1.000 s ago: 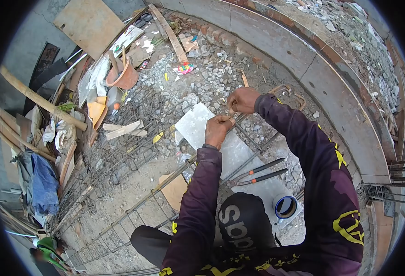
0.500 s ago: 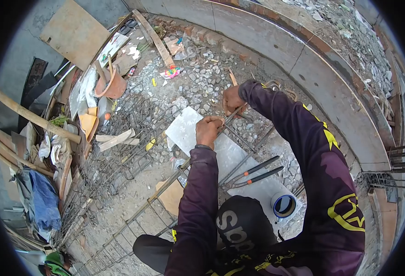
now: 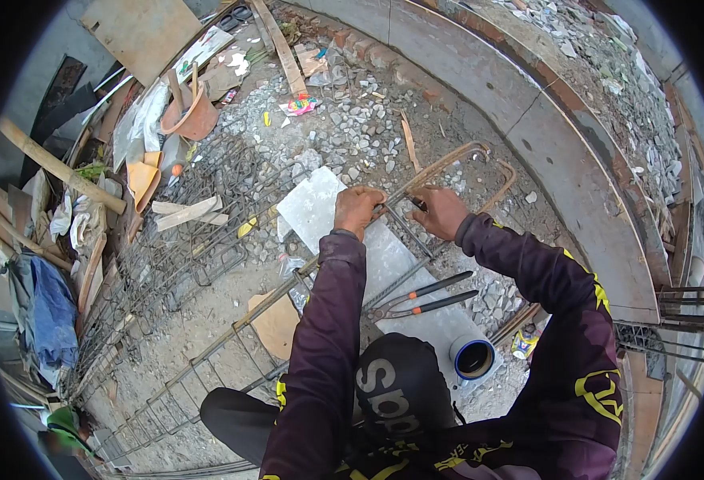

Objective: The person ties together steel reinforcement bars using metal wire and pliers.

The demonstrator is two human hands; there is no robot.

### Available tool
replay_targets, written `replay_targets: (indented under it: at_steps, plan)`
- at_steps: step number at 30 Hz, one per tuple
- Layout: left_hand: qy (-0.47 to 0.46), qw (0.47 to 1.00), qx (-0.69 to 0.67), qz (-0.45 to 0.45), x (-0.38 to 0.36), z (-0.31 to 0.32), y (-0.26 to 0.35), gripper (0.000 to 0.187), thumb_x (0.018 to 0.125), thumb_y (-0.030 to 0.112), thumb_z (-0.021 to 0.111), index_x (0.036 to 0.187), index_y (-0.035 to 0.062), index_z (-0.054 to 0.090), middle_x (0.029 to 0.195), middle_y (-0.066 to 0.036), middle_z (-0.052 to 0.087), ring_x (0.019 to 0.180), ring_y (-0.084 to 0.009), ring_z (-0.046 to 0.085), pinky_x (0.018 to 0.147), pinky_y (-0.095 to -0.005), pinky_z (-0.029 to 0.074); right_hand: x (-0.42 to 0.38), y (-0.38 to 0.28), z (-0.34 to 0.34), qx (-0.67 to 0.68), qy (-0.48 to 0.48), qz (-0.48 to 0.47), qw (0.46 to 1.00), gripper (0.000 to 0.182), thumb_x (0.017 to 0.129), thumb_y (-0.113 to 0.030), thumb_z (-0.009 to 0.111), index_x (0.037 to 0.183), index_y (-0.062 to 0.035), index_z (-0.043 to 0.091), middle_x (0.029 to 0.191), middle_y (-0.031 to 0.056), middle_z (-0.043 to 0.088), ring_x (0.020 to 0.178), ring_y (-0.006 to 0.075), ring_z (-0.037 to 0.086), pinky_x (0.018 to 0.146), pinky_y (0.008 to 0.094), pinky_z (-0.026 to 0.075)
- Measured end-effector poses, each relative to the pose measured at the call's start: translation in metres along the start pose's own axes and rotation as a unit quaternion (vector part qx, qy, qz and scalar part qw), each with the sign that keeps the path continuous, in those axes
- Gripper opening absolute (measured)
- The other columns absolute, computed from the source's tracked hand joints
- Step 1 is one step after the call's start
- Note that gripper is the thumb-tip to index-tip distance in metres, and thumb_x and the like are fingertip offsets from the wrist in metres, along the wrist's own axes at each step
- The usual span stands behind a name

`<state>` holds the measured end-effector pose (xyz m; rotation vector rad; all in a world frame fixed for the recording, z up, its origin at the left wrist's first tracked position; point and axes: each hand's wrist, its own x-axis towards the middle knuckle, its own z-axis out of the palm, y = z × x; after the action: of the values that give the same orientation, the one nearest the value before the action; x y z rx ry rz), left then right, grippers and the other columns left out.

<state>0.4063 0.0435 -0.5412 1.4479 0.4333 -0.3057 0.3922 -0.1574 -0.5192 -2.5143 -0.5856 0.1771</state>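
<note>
A long rebar cage (image 3: 208, 352) of steel bars and square stirrups runs diagonally from lower left to the middle. My left hand (image 3: 358, 210) is closed at the cage's upper bar, where a stirrup (image 3: 408, 232) meets it. On the right side of that joint, my right hand (image 3: 441, 213) has its fingers curled toward the bar; anything between the fingertips is too small to make out. Just beyond the hands, the bar ends in rusty hooks (image 3: 456, 156). Below them, pincers with black and orange handles (image 3: 428, 296) rest on a grey slab (image 3: 388, 260).
An open round container with a blue rim (image 3: 473, 359) stands near my knee. Gravel (image 3: 352, 136) spreads ahead, bounded by a curved board wall (image 3: 480, 88). At the left are wood scraps (image 3: 188, 214), a broken orange bucket (image 3: 192, 116), bamboo poles (image 3: 64, 168) and blue cloth (image 3: 52, 312).
My right hand has moved from the far side of the bar to its right side, uncovering the hooked ends. My left hand stays at the joint. The view has shifted slightly.
</note>
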Motion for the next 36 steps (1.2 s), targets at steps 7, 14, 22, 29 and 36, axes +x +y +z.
replay_targets:
  at_steps: [7, 14, 22, 29, 36]
  plan:
    - [0.012, 1.0, 0.022, 0.0, -0.006, 0.003, 0.004, 0.017, 0.076, 0.007, 0.067, 0.087, -0.0063, 0.069, 0.079, -0.01, 0.067, 0.066, -0.0154, 0.062, 0.059, -0.0277, 0.048, 0.007, -0.005, -0.016, -0.055, -0.103, 0.014, 0.993, 0.038, 0.08, -0.009, 0.053, 0.116, -0.0017, 0.064, 0.087, 0.025, 0.067, 0.085, 0.0399, 0.066, 0.08, 0.0469, 0.051]
    - [-0.004, 1.0, -0.009, 0.006, -0.005, 0.001, 0.005, 0.018, 0.075, 0.009, 0.068, 0.085, -0.0058, 0.069, 0.079, -0.009, 0.067, 0.069, -0.0156, 0.059, 0.063, -0.028, 0.045, 0.02, 0.01, 0.003, 0.222, -0.102, 0.133, 0.96, 0.04, 0.074, -0.005, 0.054, 0.111, -0.002, 0.067, 0.086, 0.0257, 0.068, 0.086, 0.0387, 0.067, 0.08, 0.0442, 0.053]
    - [0.009, 1.0, 0.008, 0.003, -0.001, 0.0, 0.0, 0.015, 0.075, 0.007, 0.069, 0.083, -0.0061, 0.068, 0.081, -0.01, 0.066, 0.068, -0.0164, 0.063, 0.059, -0.0274, 0.053, 0.023, -0.025, -0.002, -0.195, -0.121, -0.035, 0.973, 0.033, 0.073, -0.008, 0.055, 0.099, -0.011, 0.073, 0.091, 0.019, 0.07, 0.093, 0.0345, 0.067, 0.097, 0.0491, 0.043]
    - [0.016, 1.0, -0.016, -0.013, -0.004, 0.002, 0.002, 0.013, 0.075, 0.005, 0.068, 0.081, -0.0068, 0.068, 0.079, -0.01, 0.065, 0.067, -0.0169, 0.065, 0.059, -0.0258, 0.056, 0.017, -0.014, 0.01, -0.078, -0.052, -0.037, 0.995, 0.034, 0.074, -0.013, 0.054, 0.103, -0.0129, 0.072, 0.083, 0.0144, 0.071, 0.086, 0.0323, 0.067, 0.094, 0.053, 0.041]
    - [0.053, 0.988, 0.146, 0.019, 0.008, -0.004, -0.015, 0.023, 0.073, 0.023, 0.071, 0.085, 0.004, 0.075, 0.08, -0.01, 0.072, 0.074, -0.0203, 0.067, 0.071, -0.034, 0.052, 0.035, 0.004, 0.003, -0.08, -0.157, -0.11, 0.978, 0.036, 0.078, -0.017, 0.058, 0.111, -0.0143, 0.071, 0.074, 0.0156, 0.068, 0.078, 0.0364, 0.065, 0.078, 0.046, 0.048]
